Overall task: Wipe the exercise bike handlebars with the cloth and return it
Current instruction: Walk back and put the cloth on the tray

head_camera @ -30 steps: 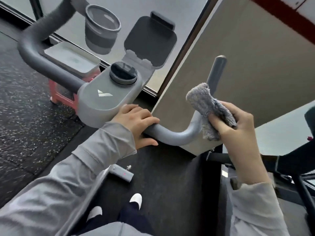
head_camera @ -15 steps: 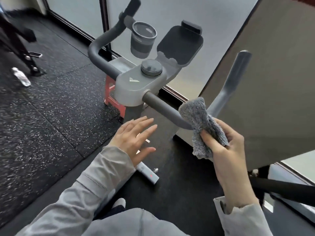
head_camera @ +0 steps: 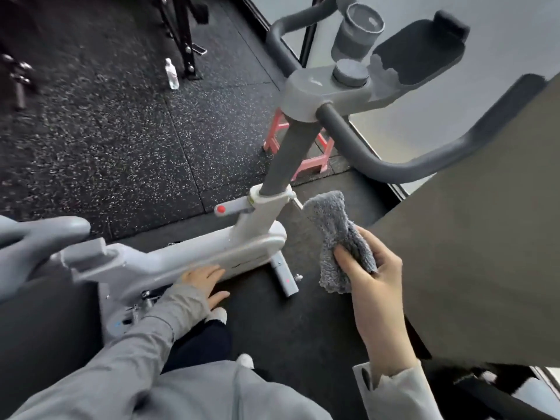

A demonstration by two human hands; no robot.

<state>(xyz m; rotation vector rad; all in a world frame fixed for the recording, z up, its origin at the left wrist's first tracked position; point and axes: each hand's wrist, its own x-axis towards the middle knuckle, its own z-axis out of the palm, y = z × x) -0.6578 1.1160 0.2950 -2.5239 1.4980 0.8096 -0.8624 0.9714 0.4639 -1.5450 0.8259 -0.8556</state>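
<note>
1. One speckled black rubber floor fills the view from nine to twelve o'clock.
2. A large dark slanted panel covers the three to five o'clock side and hides the tip of the nearer handlebar.
3. The exercise bike's pale grey frame runs from nine o'clock toward the centre, with a dark stem rising to the grey console at one o'clock.
4. The handlebars curve out from the console: one bar sweeps toward three o'clock, the other toward twelve.
5. A dark tablet holder and a grey cup holder sit above the console.
6. The right hand is at five o'clock, its fingers closed around the grey fluffy cloth, thumb pressed on top. The cloth is held in the air below the nearer bar, apart from it.
7. The left hand is at six o'clock, fingers extended and loosely spread beside the frame; contact with it cannot be judged.
8. A pink stool stands behind the stem.
9. A clear bottle stands on the floor at eleven o'clock.
</note>
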